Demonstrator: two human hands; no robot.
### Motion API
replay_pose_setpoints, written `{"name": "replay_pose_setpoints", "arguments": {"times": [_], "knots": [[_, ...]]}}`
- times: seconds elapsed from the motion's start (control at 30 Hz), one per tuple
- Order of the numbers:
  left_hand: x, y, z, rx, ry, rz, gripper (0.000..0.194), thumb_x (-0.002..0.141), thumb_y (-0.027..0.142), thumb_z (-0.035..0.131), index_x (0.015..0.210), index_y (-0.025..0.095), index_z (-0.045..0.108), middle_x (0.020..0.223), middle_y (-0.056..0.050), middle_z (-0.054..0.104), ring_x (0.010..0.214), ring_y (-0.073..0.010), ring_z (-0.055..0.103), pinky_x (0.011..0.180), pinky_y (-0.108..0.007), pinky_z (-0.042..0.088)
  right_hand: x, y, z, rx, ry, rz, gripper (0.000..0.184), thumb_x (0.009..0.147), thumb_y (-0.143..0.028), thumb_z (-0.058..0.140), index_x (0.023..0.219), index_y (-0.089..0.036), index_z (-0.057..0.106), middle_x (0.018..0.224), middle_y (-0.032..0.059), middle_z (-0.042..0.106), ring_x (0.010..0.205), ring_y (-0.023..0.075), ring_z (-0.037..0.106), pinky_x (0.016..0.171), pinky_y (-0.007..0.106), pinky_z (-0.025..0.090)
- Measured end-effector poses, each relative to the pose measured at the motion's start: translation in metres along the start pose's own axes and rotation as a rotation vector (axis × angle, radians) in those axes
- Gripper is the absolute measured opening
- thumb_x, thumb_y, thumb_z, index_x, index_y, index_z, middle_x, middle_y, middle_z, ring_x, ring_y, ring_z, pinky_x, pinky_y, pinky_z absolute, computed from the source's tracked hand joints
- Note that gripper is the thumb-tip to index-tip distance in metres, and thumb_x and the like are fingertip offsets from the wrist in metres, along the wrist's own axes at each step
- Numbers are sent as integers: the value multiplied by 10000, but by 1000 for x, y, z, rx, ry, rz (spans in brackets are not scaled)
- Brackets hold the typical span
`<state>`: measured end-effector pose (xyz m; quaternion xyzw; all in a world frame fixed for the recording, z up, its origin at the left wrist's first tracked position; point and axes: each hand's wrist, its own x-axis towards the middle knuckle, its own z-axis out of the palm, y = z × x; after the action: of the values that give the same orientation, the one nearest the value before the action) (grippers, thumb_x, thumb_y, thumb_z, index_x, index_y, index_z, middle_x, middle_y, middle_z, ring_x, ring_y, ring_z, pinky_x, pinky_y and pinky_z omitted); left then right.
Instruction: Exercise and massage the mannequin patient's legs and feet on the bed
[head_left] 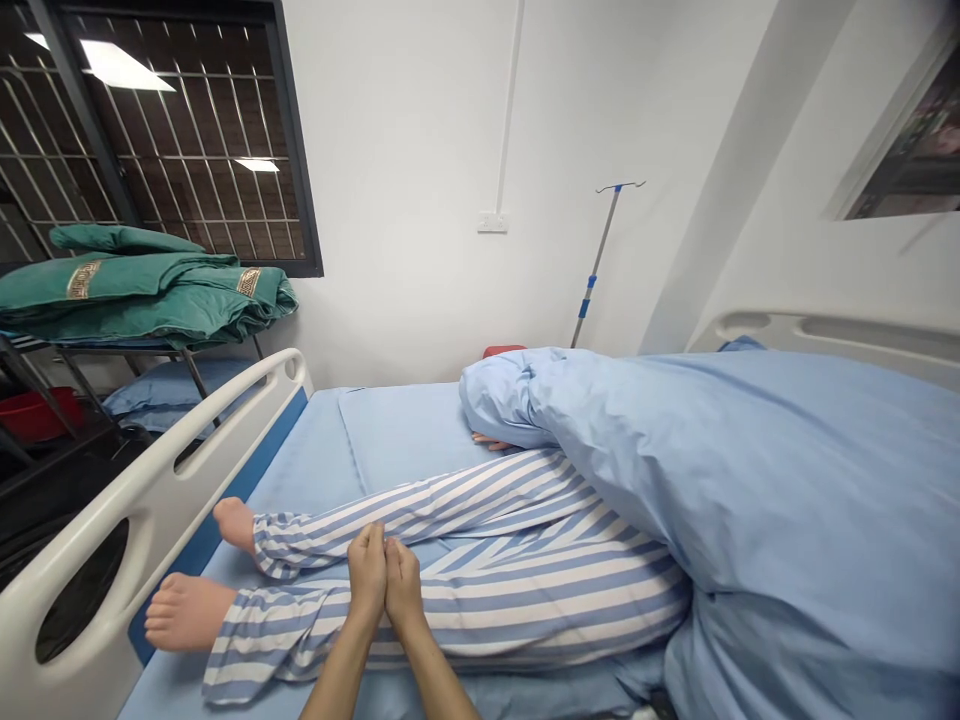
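A figure in blue-and-white striped pyjama trousers (pixel 525 570) lies on a hospital bed, bare feet (pixel 187 610) toward the white footboard (pixel 112 520). A light blue quilt (pixel 750 470) is folded back over the upper body. My left hand (pixel 367 572) and my right hand (pixel 403 582) rest side by side on the nearer trouser leg around the shin, knuckles touching, fingers curled down into the striped cloth. Whether they pinch the cloth is hard to see.
The blue mattress sheet (pixel 390 430) shows beyond the legs. An IV pole (pixel 596 265) stands at the far wall. Folded green blankets (pixel 150 290) lie on a rack at the left, with a red basin (pixel 34 412) below. A white side rail (pixel 847 335) runs at the right.
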<state>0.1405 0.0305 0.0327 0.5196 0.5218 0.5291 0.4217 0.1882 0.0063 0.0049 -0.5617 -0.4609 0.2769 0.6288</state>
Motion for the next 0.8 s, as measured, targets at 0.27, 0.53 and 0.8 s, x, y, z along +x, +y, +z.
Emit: {"name": "replay_pose_setpoints", "arguments": {"times": [0.27,0.53,0.8], "knots": [[-13,-28,-8,351,-12,133,342,787,442,366,537,212,408,488,16,473,506,-129,402,555,-261,300,-1,4,2,-14,28,18,371,893,-402,336,585,-204,397,544,-10,471,534,135,442,525,243,324],[-9,-30,-9,340,-25,161,339,793,431,347,547,213,429,510,4,504,519,-135,416,554,-255,298,5,-17,-12,-328,-76,-60,396,901,-329,318,593,-184,519,578,43,585,544,148,497,525,253,274],[-13,-30,-5,402,-21,160,330,806,404,371,541,212,417,501,18,468,532,-137,422,562,-246,284,7,-6,-27,-235,-55,-96,425,912,-369,325,561,-188,479,513,-6,505,506,125,433,504,235,268]]}}
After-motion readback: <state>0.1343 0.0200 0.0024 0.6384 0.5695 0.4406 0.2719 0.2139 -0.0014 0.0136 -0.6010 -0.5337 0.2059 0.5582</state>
